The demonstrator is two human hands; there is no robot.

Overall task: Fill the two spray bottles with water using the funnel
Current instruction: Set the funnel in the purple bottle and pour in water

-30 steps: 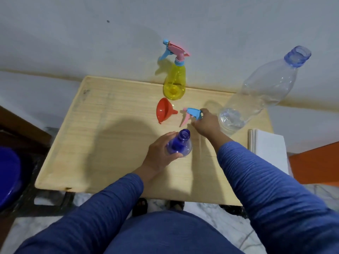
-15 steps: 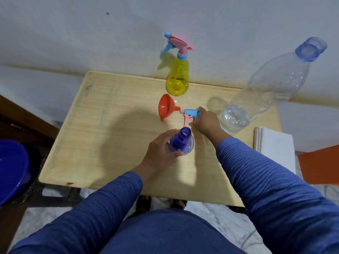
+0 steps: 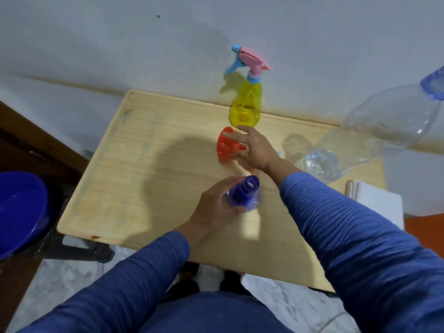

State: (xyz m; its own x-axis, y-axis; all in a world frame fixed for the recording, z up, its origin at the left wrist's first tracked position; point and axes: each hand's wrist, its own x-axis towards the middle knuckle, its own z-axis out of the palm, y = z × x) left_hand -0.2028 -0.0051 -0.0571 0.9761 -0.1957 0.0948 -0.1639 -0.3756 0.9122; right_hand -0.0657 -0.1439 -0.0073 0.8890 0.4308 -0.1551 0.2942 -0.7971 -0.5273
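Wooden table [image 3: 134,169] held the funnel [image 3: 227,147] near its back edge; right hand [image 3: 258,150] reached it, fingers spread. Left hand [image 3: 213,207] gripped the uncapped bottle [image 3: 245,195]. Funnel looked light and rigid, best pinched by its rim.

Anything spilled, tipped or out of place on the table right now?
No spill shows. The orange funnel lies on its side under the right hand. The blue spray bottle, held by the left hand, has no spray head; the yellow spray bottle keeps its own.
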